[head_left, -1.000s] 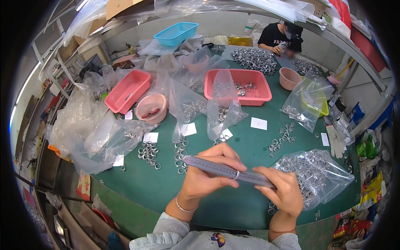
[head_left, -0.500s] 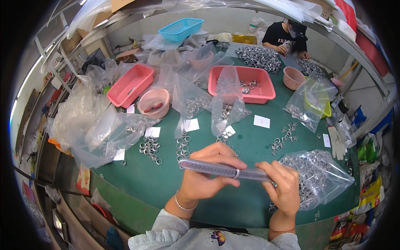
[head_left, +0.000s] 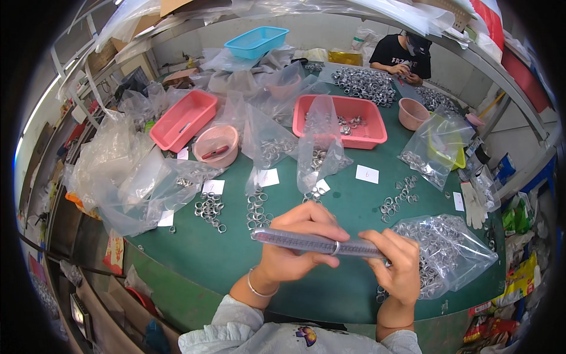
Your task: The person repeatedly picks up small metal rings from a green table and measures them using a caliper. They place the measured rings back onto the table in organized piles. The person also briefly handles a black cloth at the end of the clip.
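Observation:
A grey, tapered ring-sizing stick (head_left: 300, 241) with fine graduation marks lies level across both my hands. One silver ring (head_left: 336, 248) encircles it near the middle. My left hand (head_left: 288, 265) is closed around the stick, its fingertips and thumb at the ring. At the stick's other end my right hand (head_left: 402, 268) grips it between thumb and curled fingers, and hides that tip. Beside my right hand lies a clear plastic bag (head_left: 451, 253) full of silver rings. Small clusters of loose rings (head_left: 210, 207) rest on the green table (head_left: 336, 295) beyond my left hand.
White paper slips (head_left: 367, 174) mark the ring groups. Open plastic bags (head_left: 265, 133), pink trays (head_left: 339, 141), a round pink basket (head_left: 216, 147) and a blue tray (head_left: 256, 42) stand farther back. A white glove (head_left: 472, 205) lies right. A co-worker (head_left: 404, 59) sits behind a ring heap.
My hands, the stick and the ring on it hold nearly the same position; the whole view has shifted slightly. The co-worker's hands have come closer together.

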Demonstrator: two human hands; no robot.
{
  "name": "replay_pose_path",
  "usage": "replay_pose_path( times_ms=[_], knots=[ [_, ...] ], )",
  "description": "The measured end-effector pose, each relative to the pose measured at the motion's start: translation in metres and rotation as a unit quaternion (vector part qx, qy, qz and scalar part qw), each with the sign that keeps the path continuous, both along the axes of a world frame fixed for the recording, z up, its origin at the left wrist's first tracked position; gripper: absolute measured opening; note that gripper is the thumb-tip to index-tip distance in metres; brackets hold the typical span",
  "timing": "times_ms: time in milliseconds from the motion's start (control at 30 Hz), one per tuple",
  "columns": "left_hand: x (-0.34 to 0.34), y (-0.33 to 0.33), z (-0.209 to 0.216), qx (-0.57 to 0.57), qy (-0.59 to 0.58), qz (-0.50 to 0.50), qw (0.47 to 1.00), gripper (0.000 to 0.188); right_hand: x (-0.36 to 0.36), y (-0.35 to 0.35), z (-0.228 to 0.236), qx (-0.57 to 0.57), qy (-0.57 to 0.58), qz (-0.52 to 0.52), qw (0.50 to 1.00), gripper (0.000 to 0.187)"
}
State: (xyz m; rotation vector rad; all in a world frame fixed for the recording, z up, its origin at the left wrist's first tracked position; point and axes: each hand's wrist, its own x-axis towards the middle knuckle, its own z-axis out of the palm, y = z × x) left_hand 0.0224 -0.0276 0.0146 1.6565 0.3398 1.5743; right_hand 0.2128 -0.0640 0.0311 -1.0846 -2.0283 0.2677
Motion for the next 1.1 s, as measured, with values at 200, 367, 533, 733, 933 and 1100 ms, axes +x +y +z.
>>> replay_pose_path(
  times_ms=[200,367,533,733,933,1100],
  knots=[
    [0.006,-0.007,-0.004,0.031,-0.034,0.039,0.998,0.037,-0.004,-0.002,0.001,0.021,0.003,-0.001,1.000,0.025],
    [0.006,-0.006,-0.005,0.023,-0.063,0.029,0.997,0.037,-0.009,-0.004,0.000,0.047,-0.007,-0.023,0.999,0.024],
    [0.006,-0.010,-0.008,0.014,-0.088,0.042,0.995,0.036,-0.013,-0.006,-0.001,0.058,-0.014,-0.039,0.997,0.023],
    [-0.001,-0.008,0.000,-0.030,-0.041,-0.022,0.998,0.038,-0.007,-0.004,0.000,-0.034,0.041,0.034,0.998,0.028],
    [-0.004,-0.002,0.002,0.005,-0.010,-0.044,0.999,0.038,-0.003,-0.002,0.001,-0.110,0.089,0.093,0.986,0.033],
    [-0.002,-0.005,0.001,-0.006,-0.031,-0.004,0.999,0.035,-0.008,-0.006,0.002,-0.057,0.059,0.030,0.996,0.033]
  ],
)
